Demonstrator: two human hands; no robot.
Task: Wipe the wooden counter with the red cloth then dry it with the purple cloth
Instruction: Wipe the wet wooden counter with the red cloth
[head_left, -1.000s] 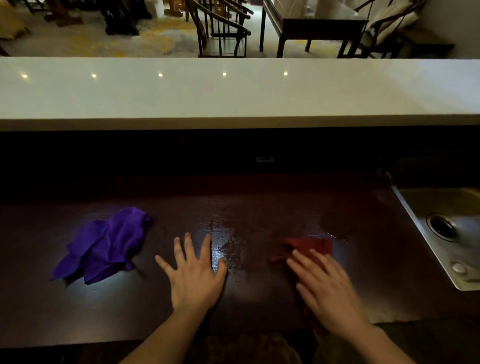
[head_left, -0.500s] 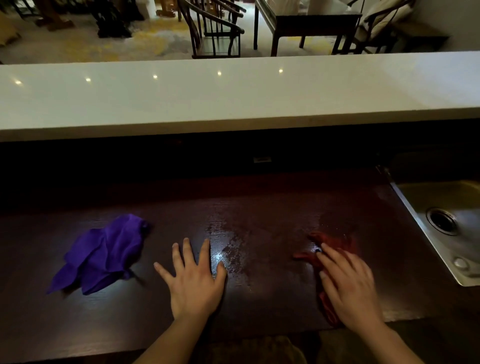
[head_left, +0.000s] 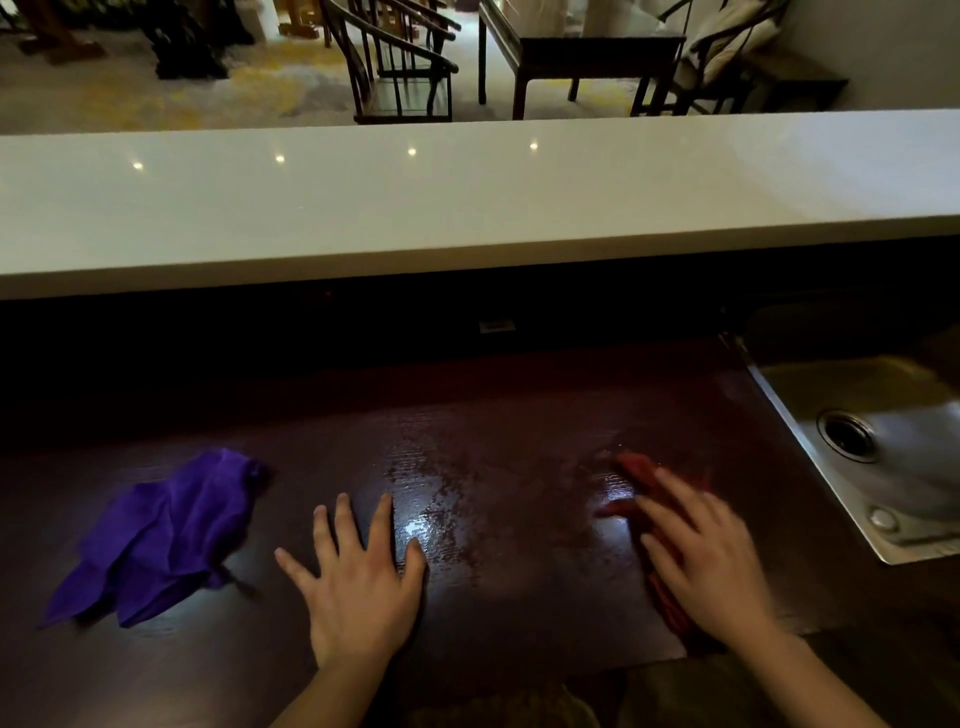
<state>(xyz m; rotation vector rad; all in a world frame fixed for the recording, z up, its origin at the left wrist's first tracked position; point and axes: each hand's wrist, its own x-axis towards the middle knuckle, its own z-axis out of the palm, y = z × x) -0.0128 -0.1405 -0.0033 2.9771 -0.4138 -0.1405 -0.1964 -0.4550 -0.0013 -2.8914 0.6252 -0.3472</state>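
The dark wooden counter (head_left: 519, 415) runs across the lower half of the head view, with a wet shiny patch in its middle. My right hand (head_left: 711, 561) presses flat on the red cloth (head_left: 636, 467), which shows beyond and beside my fingers; the hand is blurred. Flat on the counter with fingers spread lies my left hand (head_left: 358, 587), holding nothing, just left of the wet patch. A crumpled purple cloth (head_left: 161, 530) rests on the counter to the left of that hand, apart from it.
A steel sink (head_left: 852, 395) with a round drain is set into the counter at the right. A raised white ledge (head_left: 467, 208) runs along the back. Chairs and a table stand in the room beyond.
My right hand has slid the red cloth to the right, toward the sink. My left hand and the purple cloth have stayed in place.
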